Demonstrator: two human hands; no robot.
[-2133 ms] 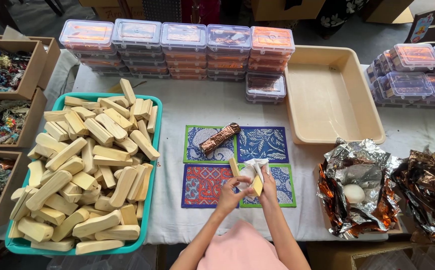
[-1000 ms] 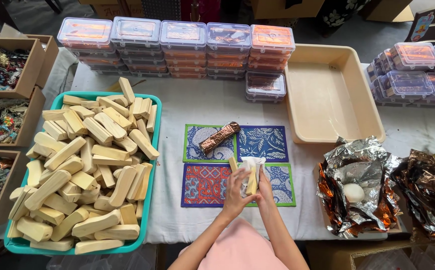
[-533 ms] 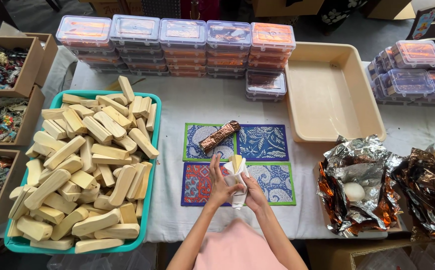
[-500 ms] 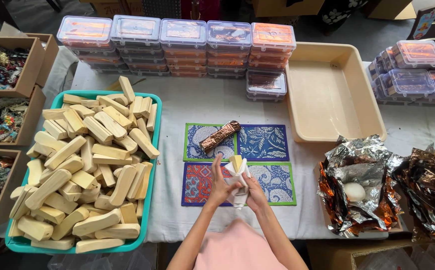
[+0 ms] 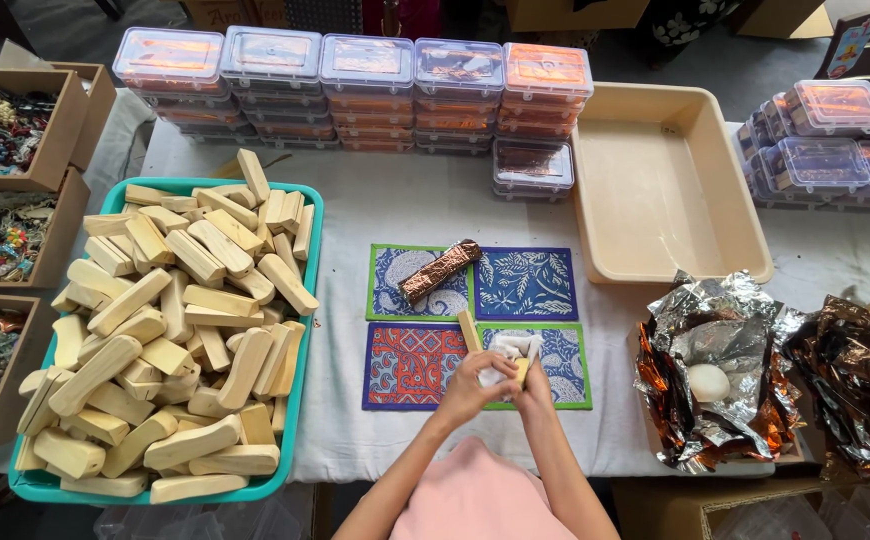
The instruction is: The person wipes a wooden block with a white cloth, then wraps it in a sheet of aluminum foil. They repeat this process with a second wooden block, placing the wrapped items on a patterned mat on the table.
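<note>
Wide worktop (image 5: 435,205) under a pale cloth, crowded on every side. Taking the four patterned mats (image 5: 475,325) at the middle as the landmark: left of the mats, a teal basket (image 5: 310,300) heaped with pale wooden blocks (image 5: 170,330); beyond the mats, rows of stacked clear lidded boxes (image 5: 355,90); beyond and to the right, an empty beige tray (image 5: 670,190); right of the mats, crumpled silver and copper foil (image 5: 725,370) cradling a pale round lump. On the far-left mat, a foil-wrapped bar (image 5: 439,272) lying diagonally.

Over the near-right mat, left hand (image 5: 467,388) and right hand (image 5: 533,385) pressed close together, both closed around one wooden block (image 5: 469,329) and a white cloth (image 5: 511,349) bunched about it. One end of the block poking up and away from the fingers, the rest hidden in the cloth and palms.

Likely handling: block stiff, light, smooth-sided, not fragile, easy to pinch across its narrow faces or hold endwise. Cloth soft and limp, apt to slide on the wood, so best pinned against the block with thumb and fingers rather than gripped alone. Exact finger placement too small to tell.
</note>
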